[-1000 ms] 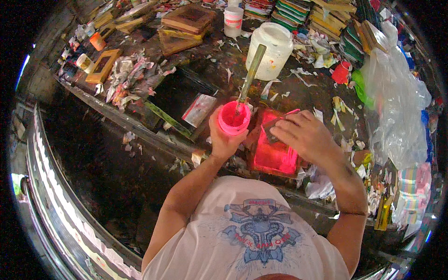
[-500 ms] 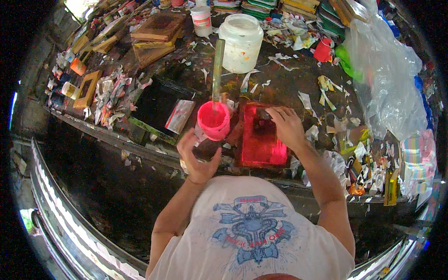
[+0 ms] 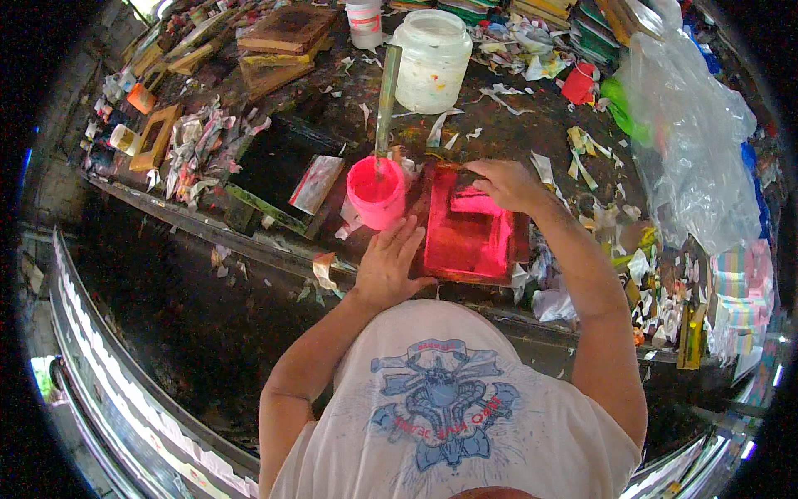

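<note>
A small screen-printing frame (image 3: 453,270) with wooden sides lies before me, its mesh smeared with bright pink ink. My right hand (image 3: 509,185) is bent over the frame's far right part, fingers curled down; something dark shows beneath the fingertips, too hidden to name. My left hand (image 3: 389,262) lies with fingers extended at the frame's near left corner, thumb toward its near edge. Just beyond those fingers stands a pink cup (image 3: 376,204) of pink ink, close to the frame's left side. A long flat stick (image 3: 387,100) rises from the cup.
Beyond the cup stands a large whitish plastic jar (image 3: 431,71), with a white tub (image 3: 364,25) nearby. Stacked wooden frames (image 3: 283,37) and crumpled rags (image 3: 199,154) lie left. Clear plastic sheeting (image 3: 690,141), a red cup (image 3: 579,83) and paper scraps cover the right.
My left hand has moved from beside the cup to the frame's near left corner, fingers flattening. My right hand has shifted slightly farther away, and the bright pink ink pattern on the mesh has changed.
</note>
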A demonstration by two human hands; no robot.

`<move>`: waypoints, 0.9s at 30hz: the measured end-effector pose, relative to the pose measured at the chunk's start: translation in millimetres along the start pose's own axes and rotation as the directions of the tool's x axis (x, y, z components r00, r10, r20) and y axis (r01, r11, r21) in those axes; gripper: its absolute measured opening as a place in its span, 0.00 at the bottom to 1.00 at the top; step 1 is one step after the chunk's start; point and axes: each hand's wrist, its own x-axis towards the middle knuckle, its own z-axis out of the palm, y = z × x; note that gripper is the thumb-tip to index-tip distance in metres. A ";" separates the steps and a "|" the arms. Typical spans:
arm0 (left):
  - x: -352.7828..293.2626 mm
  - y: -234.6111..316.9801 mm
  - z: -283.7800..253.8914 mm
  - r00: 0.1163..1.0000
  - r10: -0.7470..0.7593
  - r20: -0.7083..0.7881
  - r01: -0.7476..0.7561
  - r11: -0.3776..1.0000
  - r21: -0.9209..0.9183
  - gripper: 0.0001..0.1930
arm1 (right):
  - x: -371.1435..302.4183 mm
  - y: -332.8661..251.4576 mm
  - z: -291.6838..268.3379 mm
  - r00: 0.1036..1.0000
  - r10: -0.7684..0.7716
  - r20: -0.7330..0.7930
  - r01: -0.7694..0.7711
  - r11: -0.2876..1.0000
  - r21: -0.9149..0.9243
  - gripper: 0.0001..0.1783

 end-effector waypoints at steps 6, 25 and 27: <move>-1.3 6.1 -0.3 0.999 -0.049 -0.002 0.049 0.999 0.019 0.60 | -26.6 -2.4 34.6 0.991 0.063 0.114 -0.078 0.989 0.129 0.28; -4.6 6.1 2.6 0.992 -0.125 -0.021 0.126 0.992 0.018 0.59 | -44.0 -63.7 29.4 0.932 0.179 0.315 -0.218 0.971 0.093 0.24; -5.9 5.1 5.5 0.992 -0.120 -0.032 0.121 0.993 0.015 0.59 | -32.1 -53.5 28.4 0.923 0.146 0.357 -0.175 0.983 0.051 0.24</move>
